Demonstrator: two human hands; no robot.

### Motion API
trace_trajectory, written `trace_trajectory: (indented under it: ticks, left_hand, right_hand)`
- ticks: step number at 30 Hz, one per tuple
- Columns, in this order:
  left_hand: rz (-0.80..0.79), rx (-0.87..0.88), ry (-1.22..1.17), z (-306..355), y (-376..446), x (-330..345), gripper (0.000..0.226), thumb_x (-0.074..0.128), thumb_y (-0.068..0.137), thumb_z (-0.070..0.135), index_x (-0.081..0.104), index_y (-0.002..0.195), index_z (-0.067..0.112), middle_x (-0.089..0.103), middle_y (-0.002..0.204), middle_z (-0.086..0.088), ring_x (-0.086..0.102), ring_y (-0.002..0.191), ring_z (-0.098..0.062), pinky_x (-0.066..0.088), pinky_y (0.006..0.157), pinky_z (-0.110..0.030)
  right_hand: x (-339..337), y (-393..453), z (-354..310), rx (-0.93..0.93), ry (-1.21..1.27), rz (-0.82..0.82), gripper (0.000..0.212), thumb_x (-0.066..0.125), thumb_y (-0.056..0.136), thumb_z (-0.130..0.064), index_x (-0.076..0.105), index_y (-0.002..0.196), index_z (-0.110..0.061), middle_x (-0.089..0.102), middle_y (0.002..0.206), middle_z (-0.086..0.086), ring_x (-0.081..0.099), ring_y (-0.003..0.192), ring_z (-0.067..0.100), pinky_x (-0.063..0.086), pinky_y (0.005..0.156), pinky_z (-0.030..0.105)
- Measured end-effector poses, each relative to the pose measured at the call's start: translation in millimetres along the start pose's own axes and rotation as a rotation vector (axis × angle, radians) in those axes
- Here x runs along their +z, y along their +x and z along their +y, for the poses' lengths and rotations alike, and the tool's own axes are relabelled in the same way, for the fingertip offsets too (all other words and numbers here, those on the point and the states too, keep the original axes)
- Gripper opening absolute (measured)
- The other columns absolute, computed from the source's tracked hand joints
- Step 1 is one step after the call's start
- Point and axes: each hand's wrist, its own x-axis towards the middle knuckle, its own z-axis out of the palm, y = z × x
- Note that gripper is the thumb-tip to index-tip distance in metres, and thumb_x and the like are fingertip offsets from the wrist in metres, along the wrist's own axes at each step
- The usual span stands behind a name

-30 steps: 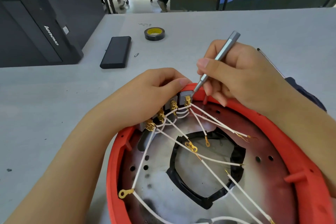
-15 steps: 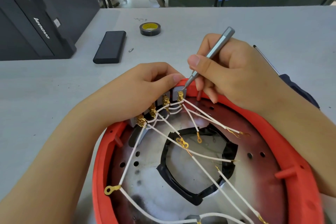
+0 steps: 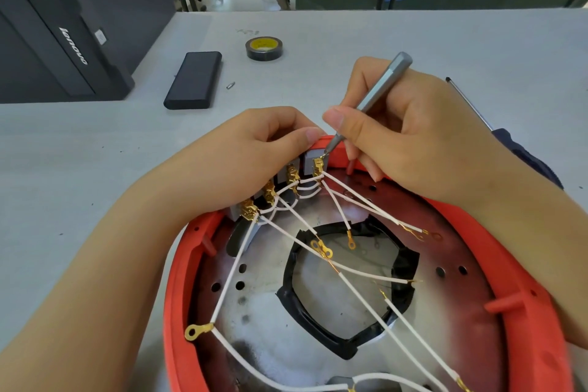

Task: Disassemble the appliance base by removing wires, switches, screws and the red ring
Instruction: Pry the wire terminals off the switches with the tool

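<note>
The appliance base [image 3: 471,251] lies upside down before me, a metal plate inside a red ring [image 3: 174,289]. Several grey switches [image 3: 310,164] with gold terminals sit along its far rim, and white wires [image 3: 353,197] fan out from them over a black-edged opening. My left hand [image 3: 254,156] grips the rim and the switch row from outside, thumb on the red edge. My right hand [image 3: 410,134] holds a grey screwdriver [image 3: 378,89] like a pen, its tip on the gold terminal [image 3: 318,164] of the rightmost switch.
On the grey table behind the base lie a black flat case [image 3: 194,79], a roll of black tape [image 3: 264,48] and a small loose bit [image 3: 230,85]. A black Lenovo machine [image 3: 60,38] stands at the far left. A thin rod [image 3: 467,102] lies to the right.
Both hands and the screwdriver keep the same pose at the rightmost switch terminal. Only the view has shifted slightly.
</note>
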Motion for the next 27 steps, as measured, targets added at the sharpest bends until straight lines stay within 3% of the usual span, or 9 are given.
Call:
trace_trajectory:
  ticks: [10,14,17,20,24,27]
  left_hand:
    - [-0.004,0.001,0.002,1.0,-0.7,0.0,0.025,0.043,0.087,0.056,0.063,0.087,0.04,0.061,0.075,-0.014,0.048,0.045,-0.014,0.042,0.036,-0.022]
    - [-0.005,-0.002,0.004,2.4,-0.8,0.6,0.025,0.043,0.088,0.055,0.063,0.088,0.04,0.062,0.078,-0.017,0.047,0.046,-0.016,0.04,0.034,-0.021]
    - [-0.006,-0.002,0.002,2.5,-1.0,-0.5,0.025,0.043,0.087,0.055,0.062,0.087,0.039,0.062,0.077,-0.016,0.046,0.046,-0.015,0.04,0.035,-0.021]
    - [-0.006,0.002,0.018,2.6,-1.1,-0.3,0.025,0.042,0.087,0.055,0.062,0.087,0.039,0.06,0.076,-0.015,0.047,0.049,-0.016,0.044,0.042,-0.029]
    - [-0.011,-0.008,0.018,3.8,-1.2,0.7,0.025,0.043,0.086,0.056,0.063,0.088,0.041,0.061,0.079,-0.017,0.049,0.052,-0.019,0.048,0.044,-0.041]
    - [0.003,-0.009,0.017,2.3,-0.1,0.6,0.024,0.044,0.088,0.054,0.063,0.091,0.04,0.061,0.077,-0.014,0.05,0.05,-0.017,0.047,0.04,-0.033]
  right_hand:
    - [0.2,-2.8,-4.7,-0.075,-0.091,-0.003,0.02,0.059,0.093,-0.026,0.054,0.08,-0.011,0.058,0.059,0.006,0.056,0.055,0.021,0.045,0.051,0.028]
    - [0.1,-2.4,-4.4,-0.069,-0.079,0.0,0.021,0.06,0.093,-0.025,0.053,0.078,-0.012,0.06,0.066,0.005,0.056,0.056,0.022,0.045,0.051,0.027]
    - [0.6,-2.1,-5.4,-0.071,-0.084,0.0,0.022,0.06,0.093,-0.026,0.053,0.078,-0.011,0.061,0.07,-0.002,0.056,0.056,0.019,0.043,0.05,0.02]
    - [1.1,-1.5,-6.1,-0.064,-0.075,-0.005,0.022,0.059,0.093,-0.025,0.051,0.077,-0.013,0.059,0.066,-0.011,0.053,0.052,0.009,0.038,0.05,0.01]
    - [0.6,-1.8,-5.1,-0.059,-0.056,-0.01,0.022,0.058,0.094,-0.025,0.051,0.078,-0.012,0.057,0.067,-0.001,0.051,0.051,0.018,0.037,0.049,0.013]
    - [0.8,-2.7,-5.3,-0.097,-0.043,0.035,0.02,0.057,0.093,-0.023,0.049,0.076,-0.015,0.053,0.062,0.002,0.046,0.048,0.014,0.034,0.048,0.014]
